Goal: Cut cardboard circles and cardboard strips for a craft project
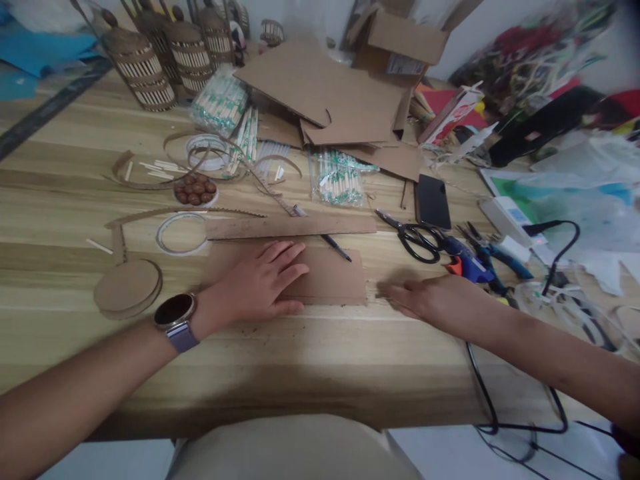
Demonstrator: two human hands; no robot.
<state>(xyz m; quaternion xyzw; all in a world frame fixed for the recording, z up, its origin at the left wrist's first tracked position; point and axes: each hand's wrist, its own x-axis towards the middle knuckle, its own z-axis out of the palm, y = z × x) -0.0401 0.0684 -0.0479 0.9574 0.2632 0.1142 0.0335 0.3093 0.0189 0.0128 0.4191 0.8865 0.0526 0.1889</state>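
Note:
My left hand [273, 280], a watch at its wrist, lies flat with fingers spread on a rectangular piece of cardboard [335, 277]. A long narrow cardboard strip [295, 228] lies along the far edge of that piece, with a pen [336, 247] poking out from under it. Just right of the cardboard, my right hand [420, 298] is low over the table, its fingertips pinched together. Motion blur hides what is between them, if anything. Scissors [415, 237] with black handles lie beyond my right hand, and a blue glue gun [467, 260] is close to its knuckles.
Cardboard discs [127, 287], a tape roll [181, 233] and a bowl of brown balls [195, 191] lie to the left. Behind are packs of sticks [340, 180], cardboard sheets [330, 87] and small lantern-like models [135, 63]. A phone [433, 201] and pliers [493, 257] lie right.

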